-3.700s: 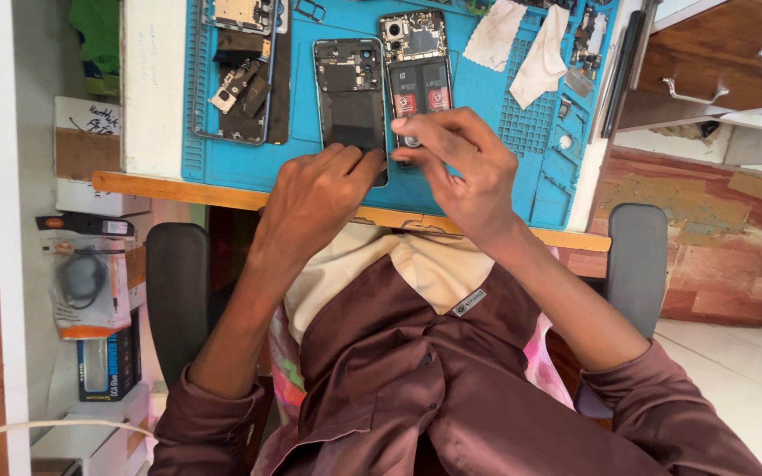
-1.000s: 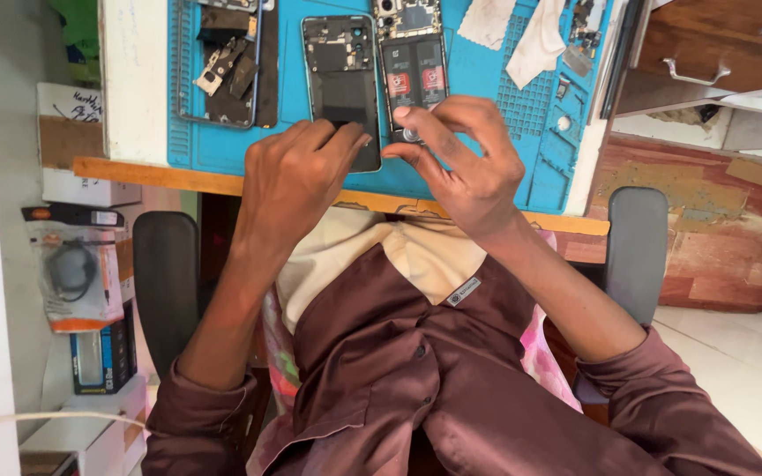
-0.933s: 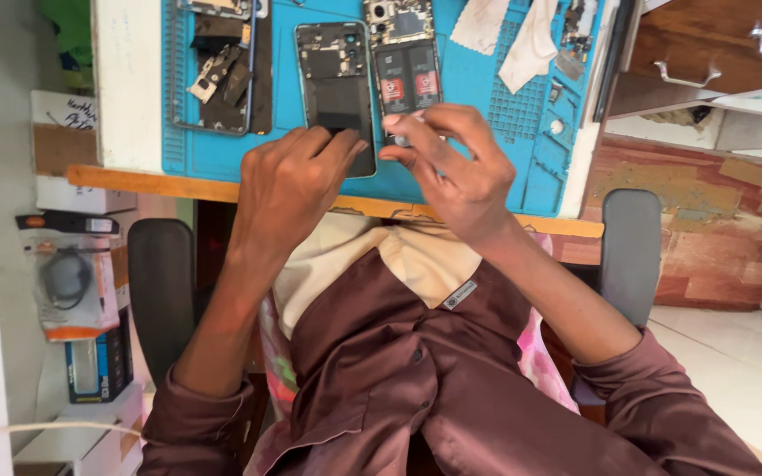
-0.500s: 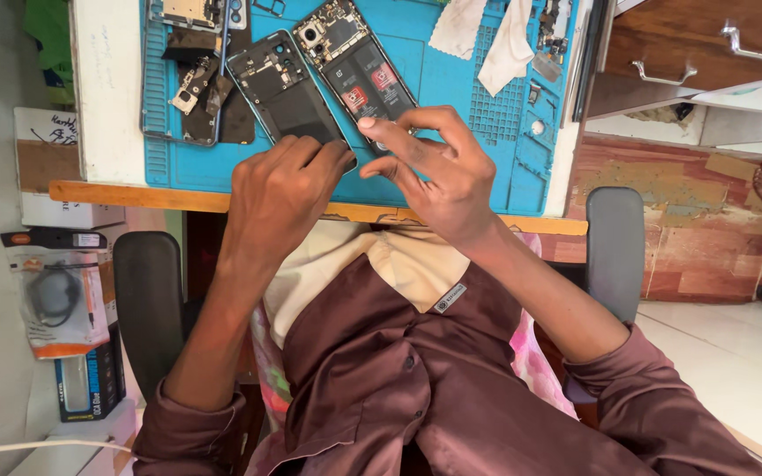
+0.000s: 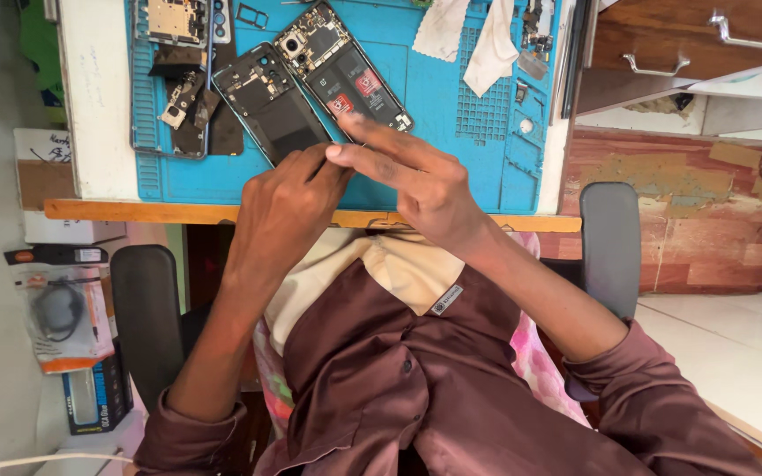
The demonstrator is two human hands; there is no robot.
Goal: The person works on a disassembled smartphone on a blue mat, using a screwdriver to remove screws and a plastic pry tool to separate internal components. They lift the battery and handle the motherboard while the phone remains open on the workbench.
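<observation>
Two opened phones lie tilted side by side on a blue work mat (image 5: 451, 167). One is a dark back shell (image 5: 271, 106); the other is a phone body (image 5: 346, 70) with its battery and red labels showing. My left hand (image 5: 284, 211) is curled at the near end of the dark shell, fingertips pinched on its lower edge. My right hand (image 5: 425, 181) reaches in from the right, its fingers stretched out flat. The fingertips press on the near end of the phone body and meet my left fingertips. Anything small between the fingers is hidden.
More phone parts and a circuit board (image 5: 178, 62) lie at the mat's left, two white cloths (image 5: 474, 31) at its far right. The desk has a wooden front edge (image 5: 134, 211). Drawers (image 5: 690, 44) stand to the right, packaged goods (image 5: 63, 308) on the left.
Both phones have swung from straight to slanted, tops leaning left. My right hand's fingers have stretched out flatter over the phone body. The view has shifted a little.
</observation>
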